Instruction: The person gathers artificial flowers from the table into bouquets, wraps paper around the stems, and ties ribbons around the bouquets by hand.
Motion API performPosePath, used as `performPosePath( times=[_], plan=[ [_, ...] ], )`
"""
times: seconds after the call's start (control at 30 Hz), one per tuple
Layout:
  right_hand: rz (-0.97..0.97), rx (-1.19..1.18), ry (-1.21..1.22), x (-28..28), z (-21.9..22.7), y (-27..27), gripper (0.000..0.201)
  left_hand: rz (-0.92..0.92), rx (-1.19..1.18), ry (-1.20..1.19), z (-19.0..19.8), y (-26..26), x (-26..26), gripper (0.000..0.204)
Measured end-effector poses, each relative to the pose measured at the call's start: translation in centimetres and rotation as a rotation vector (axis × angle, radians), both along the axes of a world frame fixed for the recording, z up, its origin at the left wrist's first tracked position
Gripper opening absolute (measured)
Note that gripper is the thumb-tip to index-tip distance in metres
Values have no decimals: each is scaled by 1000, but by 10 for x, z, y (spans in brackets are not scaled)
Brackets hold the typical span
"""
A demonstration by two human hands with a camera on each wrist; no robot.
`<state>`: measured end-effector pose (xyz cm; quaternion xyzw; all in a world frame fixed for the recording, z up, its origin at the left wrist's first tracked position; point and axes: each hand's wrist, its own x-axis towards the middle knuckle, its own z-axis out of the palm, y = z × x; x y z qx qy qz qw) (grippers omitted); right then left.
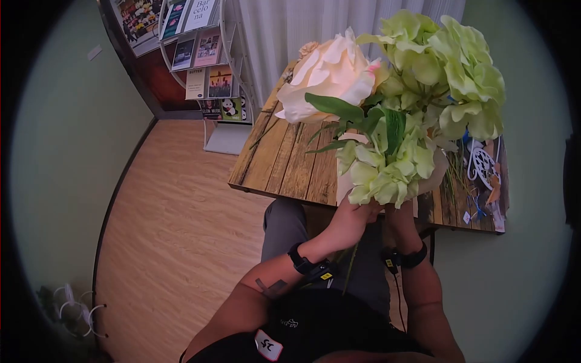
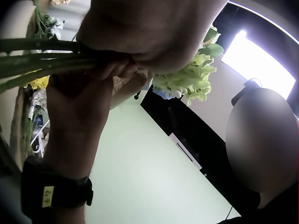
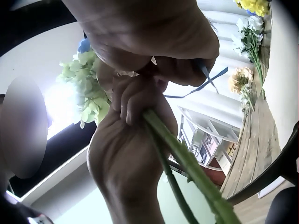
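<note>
A bouquet with a large cream rose (image 1: 327,75) and green hydrangeas (image 1: 469,72) stands upright above the table's near edge, with tan wrapping paper (image 1: 433,175) around its lower part. Just below the blooms, my left hand (image 1: 354,221) grips the bunch, fingers curled round the green stems (image 3: 187,163). My right hand (image 1: 400,221) is close against it. In the right wrist view, a thin blue ribbon (image 3: 198,87) comes out from between the right hand's curled fingers, its loose end trailing. Blossoms hide most of both hands' fingers in the head view.
The wooden table (image 1: 272,163) lies ahead, its right side holding loose stems (image 1: 454,187) and a white metal ornament (image 1: 482,166). White flowers (image 3: 247,37) and peach flowers (image 3: 240,81) lie along it. A magazine rack (image 1: 227,130) stands at the back left, beside a curtain.
</note>
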<state>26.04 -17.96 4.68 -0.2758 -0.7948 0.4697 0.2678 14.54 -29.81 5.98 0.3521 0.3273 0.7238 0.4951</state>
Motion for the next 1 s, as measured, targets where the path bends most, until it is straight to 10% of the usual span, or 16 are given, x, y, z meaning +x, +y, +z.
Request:
performPosePath(
  times=[0.07, 0.37, 0.57, 0.67, 0.87, 1.0],
  plan=[
    [-21, -578, 409, -4, 7, -17, 29, -14, 15, -8, 1, -2, 0, 13],
    [62, -153, 500, 23, 8, -29, 25, -25, 52, 96, 4, -12, -2, 12],
    [277, -508, 476, 24, 16, -30, 25, 89, -34, 198, 13, -20, 1, 12],
    [362, -239, 461, 17, 25, -36, 39, 94, -34, 198, 11, -18, -1, 12],
    [104, -277, 278, 25, 33, -25, 45, -90, -30, 40, 7, -16, -5, 13],
    [128, -236, 268, 37, 44, -24, 51, 74, 123, 352, 12, -16, -2, 13]
  ],
)
